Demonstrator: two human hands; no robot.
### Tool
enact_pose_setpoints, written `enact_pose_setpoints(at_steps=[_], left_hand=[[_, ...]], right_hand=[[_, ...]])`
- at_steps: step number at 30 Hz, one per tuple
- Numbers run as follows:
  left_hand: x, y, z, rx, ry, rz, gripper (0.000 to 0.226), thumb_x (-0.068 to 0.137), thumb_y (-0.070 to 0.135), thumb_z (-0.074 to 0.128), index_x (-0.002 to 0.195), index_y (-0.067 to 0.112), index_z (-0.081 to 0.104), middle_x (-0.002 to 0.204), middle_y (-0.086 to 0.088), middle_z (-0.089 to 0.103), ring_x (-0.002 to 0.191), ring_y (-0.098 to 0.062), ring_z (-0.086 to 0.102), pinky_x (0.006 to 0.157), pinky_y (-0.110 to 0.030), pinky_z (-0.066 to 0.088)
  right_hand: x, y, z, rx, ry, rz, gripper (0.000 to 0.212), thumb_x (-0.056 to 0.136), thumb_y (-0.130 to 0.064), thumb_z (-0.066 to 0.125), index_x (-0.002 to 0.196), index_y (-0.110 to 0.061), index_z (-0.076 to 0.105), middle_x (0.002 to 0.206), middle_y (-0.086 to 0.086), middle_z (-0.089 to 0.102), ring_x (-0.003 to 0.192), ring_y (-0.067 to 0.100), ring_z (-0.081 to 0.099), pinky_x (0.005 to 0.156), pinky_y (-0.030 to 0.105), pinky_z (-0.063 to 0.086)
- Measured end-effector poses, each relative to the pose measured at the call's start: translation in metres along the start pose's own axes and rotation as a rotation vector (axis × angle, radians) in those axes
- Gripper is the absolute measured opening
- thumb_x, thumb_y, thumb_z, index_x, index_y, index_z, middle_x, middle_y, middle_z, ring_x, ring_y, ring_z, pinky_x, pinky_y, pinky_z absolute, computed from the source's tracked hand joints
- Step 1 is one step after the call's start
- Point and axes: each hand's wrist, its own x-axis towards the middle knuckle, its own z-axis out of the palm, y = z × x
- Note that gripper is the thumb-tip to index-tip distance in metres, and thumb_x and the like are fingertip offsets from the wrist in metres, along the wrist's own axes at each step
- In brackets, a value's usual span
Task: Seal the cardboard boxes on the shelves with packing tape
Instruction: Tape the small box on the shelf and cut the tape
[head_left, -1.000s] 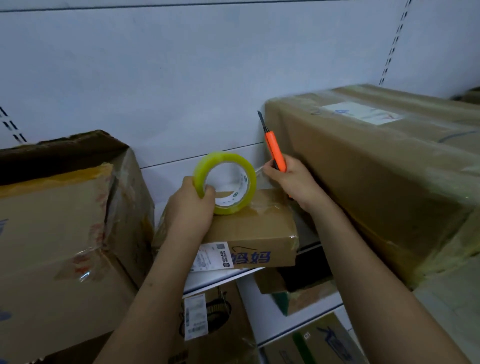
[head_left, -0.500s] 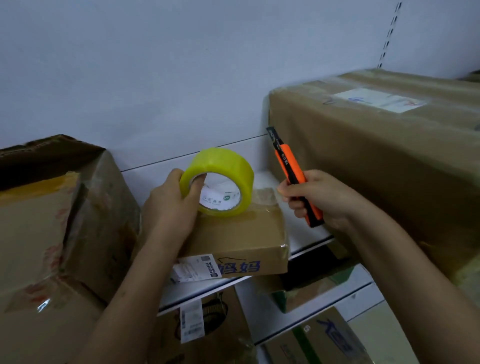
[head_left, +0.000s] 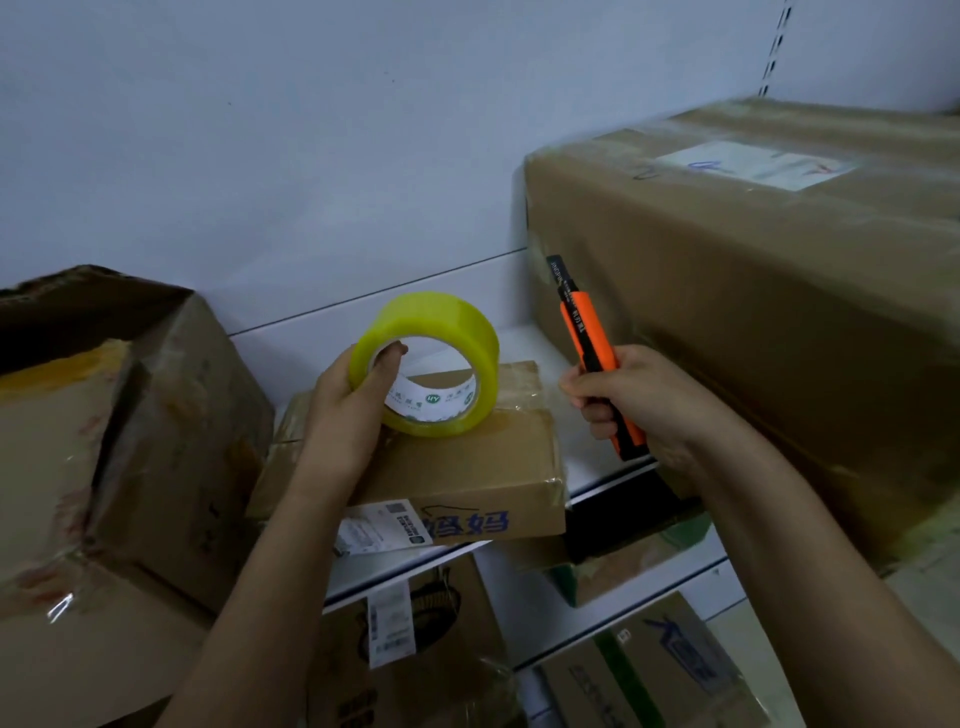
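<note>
A small cardboard box (head_left: 467, 467) with blue print and a white label lies on the white shelf (head_left: 582, 473). My left hand (head_left: 343, 415) grips a yellow-green roll of packing tape (head_left: 441, 332) that stands on edge on the box top, thumb through its core. My right hand (head_left: 639, 405) holds an orange utility knife (head_left: 587, 332) to the right of the box, its black tip pointing up and away, close to the side of a large tape-wrapped box (head_left: 753, 322).
A worn, partly open carton (head_left: 114, 441) stands at the left. Below the shelf edge, lower shelves hold more boxes (head_left: 415, 639), some with labels and green print. The white back wall (head_left: 311, 156) rises behind, with a slotted upright (head_left: 774, 52) at the right.
My right hand has drawn the knife back from the tape's end near the roll toward me. The roll has turned so its broad yellow band faces the camera.
</note>
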Motion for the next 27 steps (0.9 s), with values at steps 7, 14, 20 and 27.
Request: enact_pose_setpoints(at_steps=[7, 14, 20, 27], left_hand=[[0.007, -0.002, -0.009, -0.321, 0.055, -0.123, 0.01, 0.099, 0.022, 0.059, 0.097, 0.017, 0.068, 0.088, -0.003, 0.075, 0.094, -0.031, 0.07, 0.086, -0.046, 0.054], [0.007, -0.004, -0.012, -0.304, 0.033, 0.043, 0.019, 0.087, 0.007, 0.062, 0.099, 0.021, 0.067, 0.076, 0.002, 0.064, 0.074, -0.018, 0.06, 0.08, -0.04, 0.048], [0.001, -0.003, -0.01, -0.247, -0.016, 0.074, 0.044, 0.088, -0.003, 0.063, 0.106, 0.037, 0.071, 0.096, 0.004, 0.07, 0.095, -0.021, 0.065, 0.086, -0.044, 0.052], [0.001, -0.004, -0.008, -0.217, 0.004, 0.085, 0.052, 0.085, -0.008, 0.06, 0.108, 0.037, 0.069, 0.095, 0.009, 0.069, 0.097, -0.018, 0.063, 0.088, -0.043, 0.05]], right_hand=[[0.007, 0.001, 0.011, 0.037, 0.003, -0.002, 0.012, 0.089, 0.005, 0.056, 0.082, -0.005, 0.058, 0.067, 0.008, 0.049, 0.051, 0.011, 0.038, 0.049, 0.023, 0.035], [0.006, 0.004, -0.004, -0.025, 0.088, -0.032, 0.012, 0.092, 0.003, 0.057, 0.083, -0.006, 0.058, 0.067, 0.005, 0.053, 0.051, 0.01, 0.041, 0.047, 0.021, 0.037], [0.007, 0.023, 0.0, -0.202, 0.208, -0.034, 0.007, 0.091, -0.007, 0.058, 0.085, -0.007, 0.06, 0.071, 0.01, 0.052, 0.06, 0.022, 0.044, 0.057, 0.034, 0.039], [0.01, 0.03, 0.011, -0.381, 0.289, -0.098, 0.009, 0.088, -0.012, 0.062, 0.083, -0.006, 0.065, 0.075, 0.012, 0.065, 0.064, 0.018, 0.052, 0.064, 0.031, 0.04]])
